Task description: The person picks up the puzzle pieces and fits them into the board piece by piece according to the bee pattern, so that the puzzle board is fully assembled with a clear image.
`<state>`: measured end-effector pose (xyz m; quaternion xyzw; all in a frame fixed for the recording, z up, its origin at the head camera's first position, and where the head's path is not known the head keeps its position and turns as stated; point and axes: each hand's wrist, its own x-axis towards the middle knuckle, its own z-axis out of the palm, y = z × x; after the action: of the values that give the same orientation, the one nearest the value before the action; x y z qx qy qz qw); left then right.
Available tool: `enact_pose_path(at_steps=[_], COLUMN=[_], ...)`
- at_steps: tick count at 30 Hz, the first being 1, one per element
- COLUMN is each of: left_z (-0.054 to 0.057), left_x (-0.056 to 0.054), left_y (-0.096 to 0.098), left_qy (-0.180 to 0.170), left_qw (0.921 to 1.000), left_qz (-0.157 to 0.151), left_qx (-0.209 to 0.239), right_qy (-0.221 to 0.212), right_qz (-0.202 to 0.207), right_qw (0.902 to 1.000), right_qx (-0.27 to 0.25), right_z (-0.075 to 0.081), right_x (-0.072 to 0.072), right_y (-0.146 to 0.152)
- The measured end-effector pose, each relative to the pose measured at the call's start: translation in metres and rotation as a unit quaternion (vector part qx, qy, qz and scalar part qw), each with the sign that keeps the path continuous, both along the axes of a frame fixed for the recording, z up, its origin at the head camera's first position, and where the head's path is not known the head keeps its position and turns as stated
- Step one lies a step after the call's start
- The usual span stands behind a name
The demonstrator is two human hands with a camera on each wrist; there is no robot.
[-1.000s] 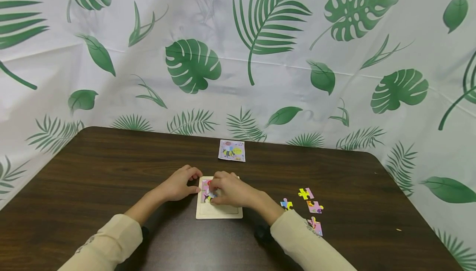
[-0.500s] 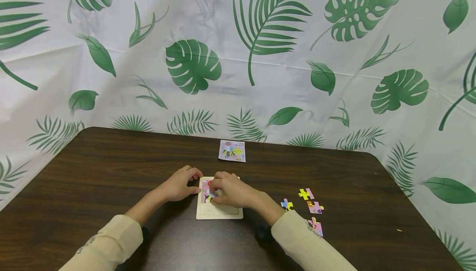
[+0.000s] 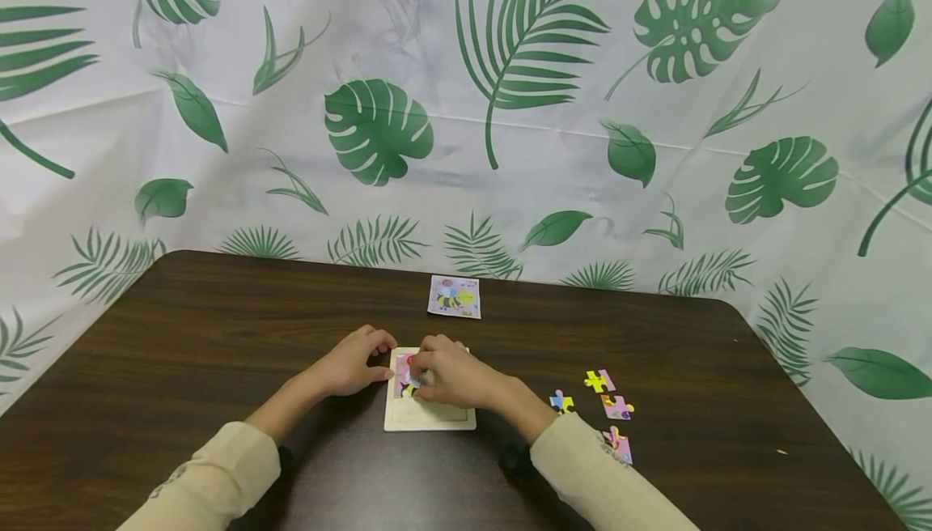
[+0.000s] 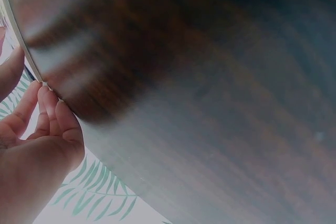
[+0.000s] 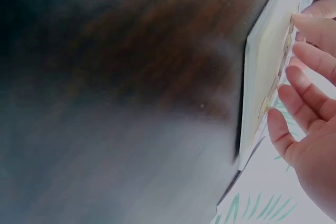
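Observation:
In the head view, a pale wooden puzzle board lies on the dark table with pink puzzle pieces fitted along its left part. My left hand rests at the board's left edge, fingertips and thumb touching the rim. Over the middle of the board, my right hand bends down, thumb and fingers pinching a partly hidden puzzle piece with some blue on it. The right wrist view has the right hand's fingertips at the board's face. The hand hides much of the board's upper right.
Several loose puzzle pieces lie to the right of the board, among them a yellow-and-pink one, a blue-and-yellow one and a pink one. A printed bee picture card lies behind the board. A leaf-patterned cloth hangs beyond the table.

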<state>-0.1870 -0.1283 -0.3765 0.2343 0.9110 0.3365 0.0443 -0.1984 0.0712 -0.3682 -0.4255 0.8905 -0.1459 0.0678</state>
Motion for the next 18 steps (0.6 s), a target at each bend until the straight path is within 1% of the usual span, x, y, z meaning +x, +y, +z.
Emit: enact_pose_path(at_steps=[6,11,14,18], left_z=[0.001,-0.001,-0.001,0.0], left_x=[0.001,0.0,0.0,0.001], left_y=[0.0,0.0,0.001,0.001], left_qy=[-0.002,-0.005,-0.006,-0.01], left_qw=[1.0,1.0,1.0,0.9999], left_qz=[0.001,0.003,0.006,0.011], left_qx=[0.001,-0.001,-0.004,-0.005], right_qy=[-0.006,-0.015,-0.026,-0.049], right_qz=[-0.004,0.01,0.019,0.013], right_qw=[0.9999,0.999,0.9979,0.9968], right_qx=[-0.01,-0.041,-0.055,-0.062], right_z=[0.0,0.003,0.005,0.007], right_x=[-0.001,-0.002,-0.003,-0.005], right_y=[0.004,0.01,0.016,0.024])
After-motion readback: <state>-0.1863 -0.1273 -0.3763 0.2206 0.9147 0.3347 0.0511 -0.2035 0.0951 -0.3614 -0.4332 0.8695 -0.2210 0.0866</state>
